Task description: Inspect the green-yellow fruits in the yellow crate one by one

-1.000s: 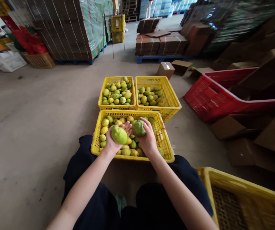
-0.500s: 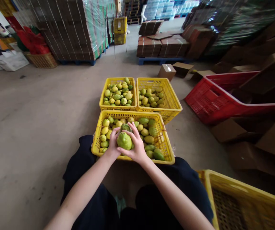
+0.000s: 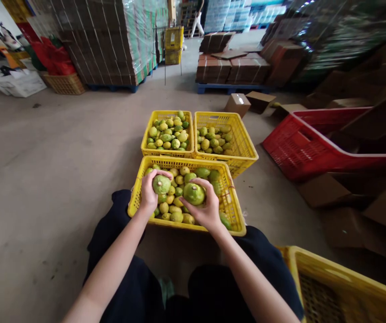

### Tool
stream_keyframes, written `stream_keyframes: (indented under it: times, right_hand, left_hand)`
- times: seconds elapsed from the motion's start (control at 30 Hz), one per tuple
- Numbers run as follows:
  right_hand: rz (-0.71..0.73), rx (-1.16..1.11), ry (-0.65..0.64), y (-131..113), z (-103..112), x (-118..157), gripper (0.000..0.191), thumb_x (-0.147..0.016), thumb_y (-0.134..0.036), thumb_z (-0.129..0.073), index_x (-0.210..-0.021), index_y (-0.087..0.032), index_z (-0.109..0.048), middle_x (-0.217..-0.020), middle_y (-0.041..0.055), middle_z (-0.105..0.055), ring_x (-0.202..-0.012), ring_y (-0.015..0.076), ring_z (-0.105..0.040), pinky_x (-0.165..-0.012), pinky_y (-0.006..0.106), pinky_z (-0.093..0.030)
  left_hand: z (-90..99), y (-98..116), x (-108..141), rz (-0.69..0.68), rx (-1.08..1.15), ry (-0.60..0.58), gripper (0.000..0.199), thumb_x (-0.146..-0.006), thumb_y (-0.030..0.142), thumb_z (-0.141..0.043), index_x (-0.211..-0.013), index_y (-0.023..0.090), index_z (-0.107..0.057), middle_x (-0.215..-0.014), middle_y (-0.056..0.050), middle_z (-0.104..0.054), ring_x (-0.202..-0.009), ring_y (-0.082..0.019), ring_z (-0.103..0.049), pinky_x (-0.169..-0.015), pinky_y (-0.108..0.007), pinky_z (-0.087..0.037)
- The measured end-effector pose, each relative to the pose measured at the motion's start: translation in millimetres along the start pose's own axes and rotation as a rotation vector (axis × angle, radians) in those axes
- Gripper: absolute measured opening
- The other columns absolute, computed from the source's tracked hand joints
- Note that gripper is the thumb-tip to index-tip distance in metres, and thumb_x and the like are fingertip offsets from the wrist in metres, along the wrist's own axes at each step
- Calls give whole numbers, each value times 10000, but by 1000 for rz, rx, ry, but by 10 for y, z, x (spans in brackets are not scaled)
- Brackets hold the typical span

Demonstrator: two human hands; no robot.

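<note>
Over the near yellow crate, my left hand is wrapped round a green fruit, its stem end facing up. My right hand grips another green fruit between thumb and fingers, a short way to the right. The two held fruits are apart. Below them, many yellow and green fruits lie in the crate, with larger green ones toward its right side. Parts of the crate's contents are hidden by my hands.
Behind stand two yellow crates of fruit, left and right. A red crate with cardboard is at the right, another yellow crate at lower right. Flattened cartons sit on a blue pallet. A person stands far back.
My hands have moved apart, the left one to the left and the right one to the right, each with a fruit. The held fruits have turned. The far person has come more into view.
</note>
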State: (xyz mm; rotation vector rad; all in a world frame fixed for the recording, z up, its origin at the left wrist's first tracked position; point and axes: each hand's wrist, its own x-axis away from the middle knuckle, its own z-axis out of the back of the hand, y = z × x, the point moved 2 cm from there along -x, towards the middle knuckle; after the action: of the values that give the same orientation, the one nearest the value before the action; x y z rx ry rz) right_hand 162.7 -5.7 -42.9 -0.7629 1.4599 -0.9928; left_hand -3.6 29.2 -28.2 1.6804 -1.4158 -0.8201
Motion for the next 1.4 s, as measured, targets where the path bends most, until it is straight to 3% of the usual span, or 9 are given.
stream_keyframes:
  times: [0.17, 0.43, 0.57, 0.7, 0.8, 0.93, 1.17, 1.3, 1.4]
  right_hand:
    - [87, 43, -112, 91, -101, 46, 462, -623, -167, -855, -1031, -287, -678, -1046, 55, -678, -998, 273, -632, -958, 458, -501]
    - [57, 34, -117, 112, -88, 35, 436, -599, -215, -875, -988, -298, -695, -1046, 57, -673, -1006, 285, -619, -975, 479, -490]
    - [-169, -97, -12, 140, -69, 25, 453, -564, -210, -903, -964, -262, -698, -971, 15, -692, -926, 229, -631, -925, 378, -517]
    - [-577, -381, 124, 270, -60, 8, 347, -667, -349, -852, -934, -245, -657, -802, -27, -677, -684, 159, -624, -575, 260, -546]
    - [-844, -589, 69, 333, -87, -7, 268, -741, -431, -766, -825, -223, -620, -639, -26, -633, -498, 157, -576, -343, 248, -426]
    - [-1115, -779, 9, 335, -105, -1, 224, -823, -417, -638, -819, -194, -624, -587, 21, -649, -440, 167, -582, -328, 244, -413]
    - [-1214, -953, 54, 321, -43, 5, 283, -861, -448, -558, -865, -171, -621, -620, 68, -671, -459, 179, -601, -359, 239, -419]
    - [-1233, -1024, 112, 332, 22, -31, 295, -894, -458, -506, -879, -179, -603, -633, 82, -670, -479, 181, -576, -359, 230, -403]
    - [-1225, -1020, 207, 314, 84, -101, 274, -918, -432, -454, -857, -198, -582, -605, 66, -644, -467, 172, -541, -347, 218, -379]
  left_hand:
    - [-46, -54, 111, -17, -203, -91, 434, -928, 315, -477, -589, 207, -726, -709, -44, -722, -821, -217, -650, -862, -283, -477]
    - [-79, -58, 106, 106, -116, -51, 461, -957, 348, -462, -573, 218, -682, -717, -33, -722, -903, -228, -666, -853, -274, -482]
    - [-40, -121, 44, 198, -83, -125, 322, -929, 360, -534, -680, 218, -682, -783, -26, -729, -957, -229, -669, -794, -253, -510]
    - [-18, -175, 39, 323, -169, -237, 18, -812, 219, -688, -801, 227, -676, -836, -3, -720, -805, -193, -687, -662, -230, -528]
    - [0, -265, 64, 551, -187, -285, 111, -808, 276, -718, -877, 246, -637, -731, 20, -691, -530, -168, -643, -497, -261, -506]
    - [30, -397, 52, 747, 12, -246, 195, -869, 383, -675, -965, 215, -656, -610, 2, -666, -414, -154, -602, -405, -239, -456]
    - [4, -433, 16, 846, 45, -118, 408, -954, 488, -504, -1037, 138, -697, -737, -101, -725, -489, -184, -664, -326, -213, -427]
    - [9, -516, 17, 794, -137, -96, 431, -988, 478, -438, -1154, 140, -649, -901, -105, -743, -627, -163, -705, -440, -198, -519]
    - [38, -742, 75, 821, -292, -160, 440, -994, 489, -430, -1255, 177, -598, -1012, -91, -732, -741, -155, -712, -581, -220, -577]
